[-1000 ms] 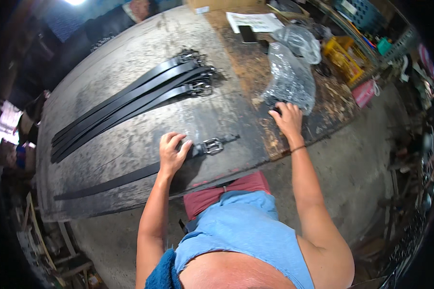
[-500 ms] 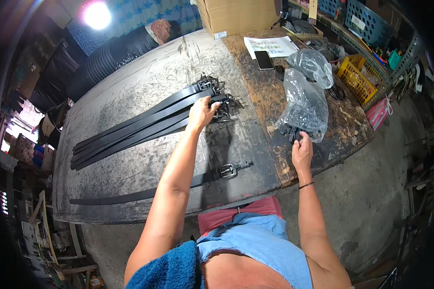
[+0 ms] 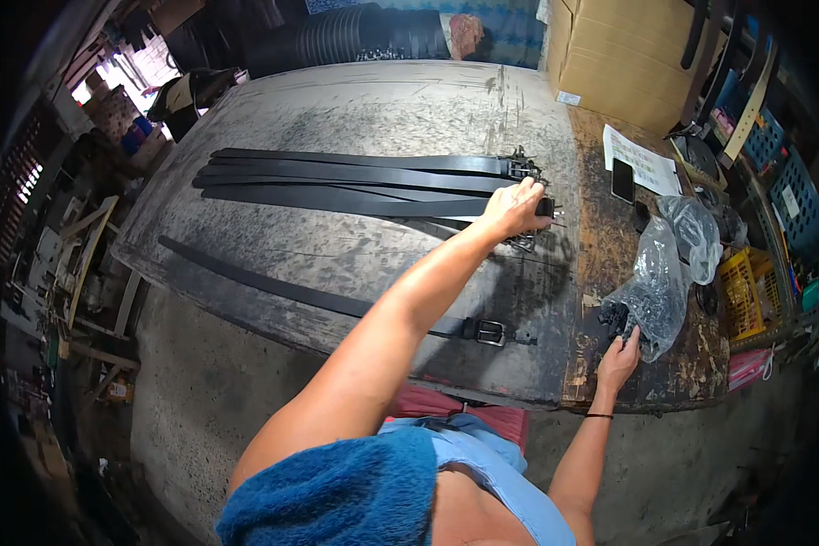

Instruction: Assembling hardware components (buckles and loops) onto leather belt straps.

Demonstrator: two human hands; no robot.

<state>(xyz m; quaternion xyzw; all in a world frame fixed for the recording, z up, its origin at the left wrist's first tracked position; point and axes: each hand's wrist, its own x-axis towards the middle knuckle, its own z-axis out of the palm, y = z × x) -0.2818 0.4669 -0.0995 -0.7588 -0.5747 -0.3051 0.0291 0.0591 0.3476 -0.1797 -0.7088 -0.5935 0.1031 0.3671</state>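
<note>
Several black belts lie side by side in a fanned bundle, their metal buckles gathered at the right end. My left hand is closed over the buckle end of a belt in this bundle. A single black belt with a silver buckle lies apart, nearer to me, partly behind my left forearm. At the right, my right hand has its fingertips at a pile of small black pieces by a clear plastic bag. Whatever its fingertips pinch is too small to make out.
The worn table has a brown wooden part on its right. A cardboard box stands at the back right, near a printed sheet and a phone. A yellow basket and shelving with blue baskets border the right side.
The whole view has turned leftward, so the table and belts appear farther right. My left hand remains at the buckle ends and my right hand at the small black pieces.
</note>
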